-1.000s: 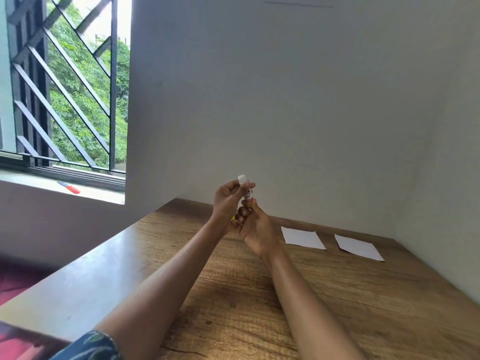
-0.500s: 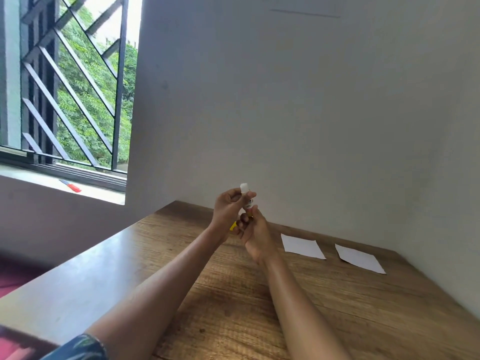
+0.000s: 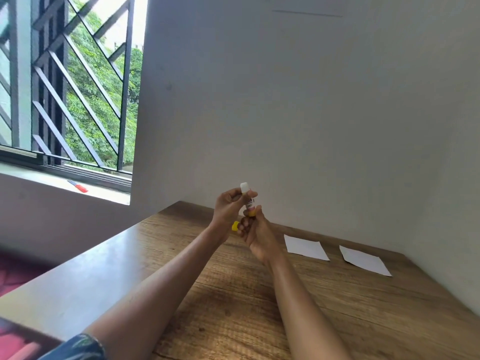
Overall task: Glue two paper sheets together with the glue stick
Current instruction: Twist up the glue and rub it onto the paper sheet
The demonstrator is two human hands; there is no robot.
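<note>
The glue stick (image 3: 248,201) is held upright in the air above the far part of the wooden surface (image 3: 324,307), its white glue end showing at the top; the left hand (image 3: 228,207) has its grip closed around the upper barrel, thumb and fingers pinching just below the white end; the right hand (image 3: 255,233) is closed on the yellow base beneath, as if twisting it. A small yellow piece, probably the cap (image 3: 235,226), shows just below and left of the glue stick, tucked against the hands; which hand carries it I cannot tell.

Two paper sheets lie flat to the right of the glue stick and well apart from it: the nearer sheet (image 3: 305,247), then the farther sheet (image 3: 363,260) beyond it, with a gap of bare wood between them; neither looks glued yet.

What could go wrong, as I judge it: too much glue wound out could snap or smear when pressed down; the loosely held cap could drop and roll off; light, unweighted sheets could slide or wrinkle under the stroke.

The surface sits in a corner of plain pale walls; left of the glue stick is a barred window (image 3: 67,81) with greenery outside, and a red and blue object (image 3: 78,186) on its sill.
</note>
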